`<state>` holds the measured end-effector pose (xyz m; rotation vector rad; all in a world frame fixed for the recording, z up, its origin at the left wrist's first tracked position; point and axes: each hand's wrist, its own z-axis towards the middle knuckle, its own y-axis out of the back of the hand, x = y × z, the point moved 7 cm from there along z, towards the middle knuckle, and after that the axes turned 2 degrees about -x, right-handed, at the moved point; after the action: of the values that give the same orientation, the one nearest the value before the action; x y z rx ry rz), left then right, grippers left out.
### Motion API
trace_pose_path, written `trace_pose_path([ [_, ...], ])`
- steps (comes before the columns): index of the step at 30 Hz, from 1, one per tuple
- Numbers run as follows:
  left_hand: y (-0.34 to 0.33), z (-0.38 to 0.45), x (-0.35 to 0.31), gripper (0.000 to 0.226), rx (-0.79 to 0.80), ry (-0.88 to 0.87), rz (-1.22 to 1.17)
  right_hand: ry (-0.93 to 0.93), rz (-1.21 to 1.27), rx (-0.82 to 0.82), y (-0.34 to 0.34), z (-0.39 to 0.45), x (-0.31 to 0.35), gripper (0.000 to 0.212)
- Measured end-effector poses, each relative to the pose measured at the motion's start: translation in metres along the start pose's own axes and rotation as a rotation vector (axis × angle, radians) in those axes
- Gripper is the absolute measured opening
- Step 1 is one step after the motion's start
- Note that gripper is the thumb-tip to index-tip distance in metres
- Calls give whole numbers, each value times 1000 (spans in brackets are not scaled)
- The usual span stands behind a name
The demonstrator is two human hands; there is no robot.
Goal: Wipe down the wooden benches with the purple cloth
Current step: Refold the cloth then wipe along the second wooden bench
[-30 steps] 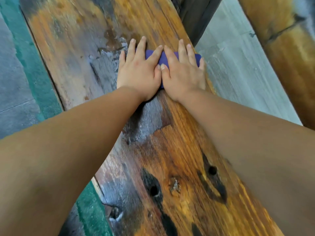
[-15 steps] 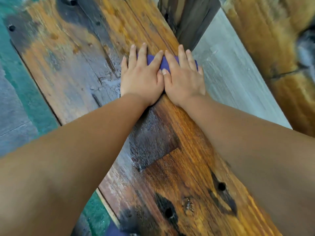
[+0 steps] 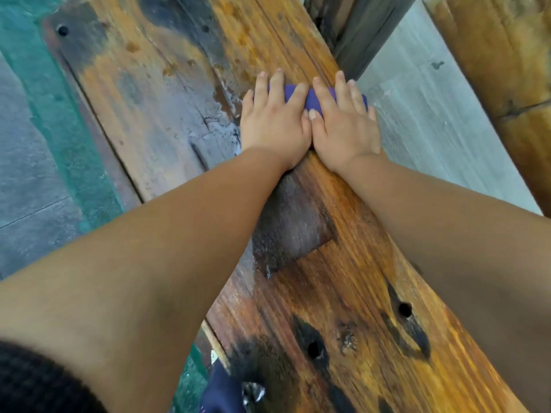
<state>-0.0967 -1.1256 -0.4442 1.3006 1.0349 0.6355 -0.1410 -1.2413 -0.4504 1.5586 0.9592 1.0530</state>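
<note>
A folded purple cloth (image 3: 311, 98) lies on the worn wooden bench (image 3: 343, 293), close to its right edge. My left hand (image 3: 272, 120) and my right hand (image 3: 344, 123) press flat on the cloth side by side, thumbs touching and fingers spread forward. Only a strip of cloth shows between and beyond the fingers; the rest is hidden under the palms. A dark wet streak runs down the plank behind my wrists.
The bench has bolt holes (image 3: 404, 309) and dark stains. A dark wooden post (image 3: 357, 28) stands beyond its right edge. Grey floor (image 3: 432, 129) lies to the right, then another wooden beam (image 3: 507, 70). A green painted strip (image 3: 59, 114) runs along the left.
Both hands have pushed the cloth forward along the plank, and the far end of the bench has come into view. The wet streak behind them has grown longer.
</note>
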Motion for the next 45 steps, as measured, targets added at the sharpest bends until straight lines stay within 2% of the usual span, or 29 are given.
trace_pose_path([
  [6, 8, -71, 33, 53, -50, 155, -54, 168, -68, 36, -10, -42, 45, 61],
  [13, 13, -201, 84, 55, -41, 389, -25, 398, -134, 98, -35, -132, 124, 63],
  [18, 9, -248, 88, 56, -17, 477, -57, 399, -135, 138, -44, -170, 135, 64],
  [28, 11, -207, 112, 59, -94, 459, -116, 449, -186, 90, -42, -119, 152, 62],
  [34, 27, -126, 158, 58, -94, 385, -86, 415, -177, 51, -38, -38, 181, 59],
  [45, 55, 7, 238, 57, -126, 407, -73, 423, -154, 12, -28, 108, 241, 59],
])
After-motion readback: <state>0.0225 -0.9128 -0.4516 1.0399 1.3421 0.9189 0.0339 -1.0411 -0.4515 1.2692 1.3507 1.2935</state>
